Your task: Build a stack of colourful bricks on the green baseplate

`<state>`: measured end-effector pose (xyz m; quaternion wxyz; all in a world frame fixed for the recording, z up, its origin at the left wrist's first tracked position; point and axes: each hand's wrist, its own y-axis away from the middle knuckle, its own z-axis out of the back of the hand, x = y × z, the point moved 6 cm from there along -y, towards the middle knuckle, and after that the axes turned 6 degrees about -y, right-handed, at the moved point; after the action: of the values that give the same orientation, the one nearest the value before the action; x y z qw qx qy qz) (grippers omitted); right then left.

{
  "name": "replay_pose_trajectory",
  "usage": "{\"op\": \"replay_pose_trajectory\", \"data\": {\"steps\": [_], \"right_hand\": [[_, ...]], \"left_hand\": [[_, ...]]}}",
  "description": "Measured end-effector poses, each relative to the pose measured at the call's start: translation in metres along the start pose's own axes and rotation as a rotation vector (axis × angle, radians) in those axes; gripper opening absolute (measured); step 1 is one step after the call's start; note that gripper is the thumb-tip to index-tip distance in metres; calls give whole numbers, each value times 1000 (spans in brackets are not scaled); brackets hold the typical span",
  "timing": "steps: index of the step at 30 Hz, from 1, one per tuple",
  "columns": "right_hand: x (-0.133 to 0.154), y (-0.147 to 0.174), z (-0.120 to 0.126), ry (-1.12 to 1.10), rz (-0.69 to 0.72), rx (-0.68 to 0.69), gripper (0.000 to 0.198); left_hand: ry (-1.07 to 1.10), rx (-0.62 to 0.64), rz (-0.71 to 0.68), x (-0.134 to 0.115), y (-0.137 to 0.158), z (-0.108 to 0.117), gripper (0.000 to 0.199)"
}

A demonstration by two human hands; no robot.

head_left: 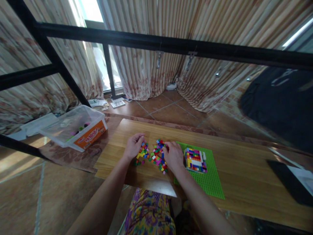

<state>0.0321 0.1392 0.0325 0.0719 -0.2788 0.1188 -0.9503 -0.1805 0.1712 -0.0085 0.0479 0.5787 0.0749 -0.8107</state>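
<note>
1. My left hand [133,146] is at the upper left edge of a loose pile of small toy bricks [144,152], its fingers curled in; I cannot tell whether they grip a brick.
2. My right hand [174,157] bends over the right side of a second pile of toy bricks [158,159]; its fingertips are partly hidden, so I cannot tell whether they are clamped on anything.
3. My two hands are apart, with both piles between them and a narrow strip of bare counter [244,176] separating the piles.
4. Just right of my right hand, a low block of joined bricks [195,160], many-coloured with white among them, sits on a green studded baseplate [213,178]. My right hand and forearm hide part of the baseplate's left side.
5. At the counter's right end lies a flat black object [286,182] with something white on it.
6. Below the near edge, patterned cloth [149,213] covers my lap.
7. Left of the counter stands a clear plastic box [97,114] with an orange label [90,134] and a few pieces inside.
8. Beyond are a black metal frame [146,37], striped curtains [137,71] and a tiled floor [171,109].
</note>
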Motion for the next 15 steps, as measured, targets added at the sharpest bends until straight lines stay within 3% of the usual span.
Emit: {"op": "replay_pose_trajectory", "data": {"steps": [5,11,15], "right_hand": [[5,2,-1,-13,-9,-11,22],[18,30,28,-332,19,-41,24],[10,59,47,-476,-57,-40,24]], "left_hand": [[13,21,-15,-4,1,0,38],[5,8,-14,-6,-1,3,48],[-21,5,-15,-11,-1,4,51]]}}
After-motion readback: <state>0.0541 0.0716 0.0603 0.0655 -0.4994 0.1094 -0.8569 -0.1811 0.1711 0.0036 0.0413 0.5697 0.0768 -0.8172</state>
